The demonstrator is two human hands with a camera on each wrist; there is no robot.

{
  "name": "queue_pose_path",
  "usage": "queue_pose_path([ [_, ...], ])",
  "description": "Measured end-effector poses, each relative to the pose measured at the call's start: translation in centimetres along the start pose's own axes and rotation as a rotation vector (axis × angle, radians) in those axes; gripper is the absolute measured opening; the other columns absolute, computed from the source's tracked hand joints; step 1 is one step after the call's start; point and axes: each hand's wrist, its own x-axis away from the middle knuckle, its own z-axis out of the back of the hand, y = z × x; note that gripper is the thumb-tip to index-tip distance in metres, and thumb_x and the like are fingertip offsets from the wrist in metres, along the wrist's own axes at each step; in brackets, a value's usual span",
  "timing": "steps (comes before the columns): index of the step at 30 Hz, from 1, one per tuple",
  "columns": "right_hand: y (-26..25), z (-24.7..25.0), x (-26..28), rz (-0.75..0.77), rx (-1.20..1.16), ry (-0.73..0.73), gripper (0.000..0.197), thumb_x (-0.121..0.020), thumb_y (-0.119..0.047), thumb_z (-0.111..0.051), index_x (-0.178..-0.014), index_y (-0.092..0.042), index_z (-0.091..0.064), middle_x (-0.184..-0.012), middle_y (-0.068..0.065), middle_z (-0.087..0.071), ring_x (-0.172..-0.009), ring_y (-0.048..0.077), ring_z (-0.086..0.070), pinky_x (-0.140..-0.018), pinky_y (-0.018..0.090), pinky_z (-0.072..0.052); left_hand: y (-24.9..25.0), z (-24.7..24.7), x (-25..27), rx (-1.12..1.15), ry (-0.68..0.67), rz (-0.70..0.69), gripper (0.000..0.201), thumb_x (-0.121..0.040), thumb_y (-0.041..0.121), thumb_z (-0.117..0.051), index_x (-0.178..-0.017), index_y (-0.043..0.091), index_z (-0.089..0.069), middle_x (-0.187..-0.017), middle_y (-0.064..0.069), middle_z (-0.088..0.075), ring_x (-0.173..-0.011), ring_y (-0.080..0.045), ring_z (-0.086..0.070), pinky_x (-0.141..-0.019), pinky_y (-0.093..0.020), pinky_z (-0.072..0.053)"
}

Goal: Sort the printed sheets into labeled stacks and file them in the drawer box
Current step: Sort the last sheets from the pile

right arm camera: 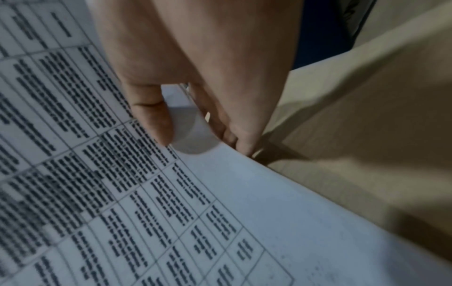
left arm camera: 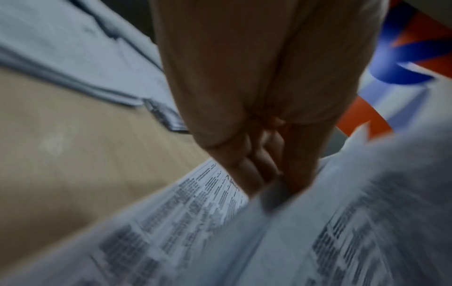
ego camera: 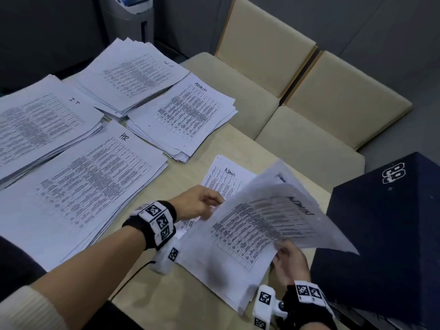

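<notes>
I hold a bundle of printed sheets (ego camera: 262,225) marked ADMIN, lifted off the table and blurred, between both hands. My left hand (ego camera: 214,204) pinches its left edge; in the left wrist view its fingers (left arm camera: 257,174) meet at the paper. At the lower right edge my right hand (ego camera: 279,254) pinches the bundle, thumb (right arm camera: 151,120) on top and fingers beneath the sheets (right arm camera: 122,193). A single sheet marked Admin (ego camera: 228,177) lies flat under the bundle. Labeled stacks lie on the table: IT (ego camera: 42,125), HR (ego camera: 95,186), ADMIN (ego camera: 185,115).
One more stack (ego camera: 133,75) with an unreadable label sits at the back. A dark navy box (ego camera: 385,234) stands at the table's right edge, close to my right hand. Cream chairs (ego camera: 262,55) line the far side. Bare tabletop (ego camera: 190,294) shows near me.
</notes>
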Motion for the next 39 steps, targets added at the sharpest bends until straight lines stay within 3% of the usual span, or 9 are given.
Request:
queue_pose_path([
  [2, 0.3, -0.1, -0.1, 0.005, 0.035, 0.032, 0.014, -0.084, 0.007, -0.052, -0.081, -0.006, -0.055, -0.081, 0.011, -0.061, -0.081, 0.026, -0.059, -0.071, 0.032, -0.046, -0.5, -0.2, -0.1, -0.268, 0.038, 0.064, 0.035, -0.086, -0.011, -0.057, -0.113, 0.009, -0.068, -0.105, -0.001, -0.071, -0.092, -0.016, -0.068, -0.077, -0.025, -0.056],
  [6, 1.0, 0.5, -0.6, 0.012, 0.021, 0.077, 0.011, -0.083, 0.003, -0.053, -0.081, -0.007, -0.051, -0.084, 0.012, -0.053, -0.086, 0.029, -0.054, -0.073, 0.036, -0.046, -2.2, 0.0, -0.4, -0.792, 0.552, 0.337, 0.024, -0.091, 0.024, -0.063, -0.111, 0.014, -0.055, -0.112, -0.003, -0.058, -0.098, -0.024, -0.059, -0.08, -0.035, -0.05],
  [9, 0.9, 0.7, -0.6, 0.028, 0.004, 0.029, 0.014, -0.083, 0.005, -0.049, -0.085, -0.009, -0.048, -0.08, 0.011, -0.052, -0.077, 0.027, -0.053, -0.07, 0.04, -0.046, -3.1, 0.0, -0.5, -0.918, 0.468, 0.502, 0.041, -0.09, 0.047, -0.066, -0.104, 0.013, -0.049, -0.099, -0.005, -0.057, -0.091, -0.026, -0.059, -0.07, -0.032, -0.044],
  [19, 1.1, 0.9, -0.1, -0.092, -0.029, -0.074, 0.015, -0.07, -0.002, -0.062, -0.079, -0.008, -0.051, -0.081, 0.011, -0.059, -0.085, 0.031, -0.057, -0.085, 0.043, -0.043, -3.0, 0.6, -1.3, -1.258, 0.408, 0.258, 0.016, -0.097, 0.016, -0.041, -0.083, 0.014, -0.05, -0.073, -0.001, -0.056, -0.067, -0.025, -0.058, -0.059, -0.03, -0.042],
  [23, 1.2, 0.8, -0.4, -0.089, -0.045, -0.088, 0.041, -0.044, -0.006, -0.073, -0.076, -0.01, -0.048, -0.089, 0.01, -0.054, -0.091, 0.03, -0.052, -0.092, 0.043, -0.038, -2.4, 0.8, -1.4, -1.213, 0.368, 0.34, 0.037, -0.1, 0.046, -0.041, -0.083, 0.015, -0.049, -0.075, 0.0, -0.054, -0.068, -0.022, -0.057, -0.062, -0.029, -0.046],
  [27, 0.6, 0.1, 0.4, -0.116, -0.08, -0.191, 0.021, -0.06, 0.0, -0.06, -0.074, -0.011, -0.048, -0.082, 0.008, -0.057, -0.078, 0.028, -0.056, -0.086, 0.041, -0.04, -2.1, 0.5, -1.6, -1.191, 0.329, 0.335, 0.035, -0.098, 0.042, -0.057, -0.084, 0.01, -0.059, -0.077, -0.002, -0.058, -0.074, -0.024, -0.063, -0.068, -0.031, -0.052],
  [32, 0.3, 0.1, 0.0, -0.057, -0.107, -0.174, 0.022, -0.064, 0.003, -0.052, -0.081, -0.01, -0.051, -0.082, 0.009, -0.06, -0.079, 0.029, -0.057, -0.085, 0.04, -0.043, -1.4, 0.8, -1.2, -1.249, 0.404, 0.288, 0.053, -0.104, 0.049, -0.036, -0.076, 0.01, -0.06, -0.061, 0.002, -0.05, -0.06, -0.022, -0.056, -0.059, -0.028, -0.046],
  [36, 0.8, 0.3, -0.6, -0.105, -0.132, -0.107, 0.032, -0.055, 0.001, -0.06, -0.083, -0.011, -0.05, -0.096, 0.011, -0.055, -0.089, 0.03, -0.054, -0.102, 0.041, -0.036, -1.5, 0.2, -0.5, -1.339, 0.447, 0.038, 0.055, -0.104, 0.052, -0.024, -0.079, 0.017, -0.059, -0.069, 0.003, -0.058, -0.056, -0.021, -0.054, -0.049, -0.026, -0.03],
  [39, 0.5, 0.2, -0.5, -0.125, -0.109, -0.09, 0.021, -0.066, 0.006, -0.048, -0.078, -0.011, -0.049, -0.082, 0.008, -0.058, -0.077, 0.028, -0.053, -0.087, 0.034, -0.04, -1.9, 0.1, -0.4, -1.023, 0.434, -0.196, 0.034, -0.103, 0.038, -0.04, -0.086, 0.018, -0.062, -0.074, -0.003, -0.066, -0.064, -0.025, -0.059, -0.056, -0.03, -0.034],
])
